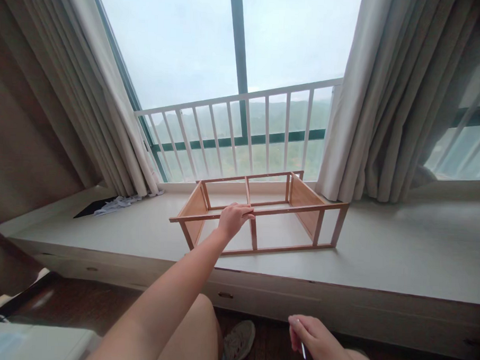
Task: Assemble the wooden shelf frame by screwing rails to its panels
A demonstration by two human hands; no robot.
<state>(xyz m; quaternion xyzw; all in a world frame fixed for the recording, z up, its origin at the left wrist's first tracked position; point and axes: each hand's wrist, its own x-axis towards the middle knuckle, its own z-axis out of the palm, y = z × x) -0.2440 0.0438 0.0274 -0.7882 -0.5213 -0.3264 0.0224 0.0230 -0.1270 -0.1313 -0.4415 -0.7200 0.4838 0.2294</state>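
Note:
A brown wooden frame (286,209), like a small open shelf or rack with panels at its two ends, lies on the white window ledge. My left hand (234,219) is closed over its upper front rail, near the middle upright. Down at the lower right, away from the frame, my right hand (312,337) is closed round a thin shiny metal rod (303,351). Only a short piece of that rod shows below the fingers, so its kind cannot be made out.
The ledge (388,250) has drawers with small handles (226,295) below its front edge. White railings (266,128) stand before the window, between grey curtains (358,100). A dark sheet and crumpled cloth (117,205) lie at left. A shoe (238,343) rests on the floor.

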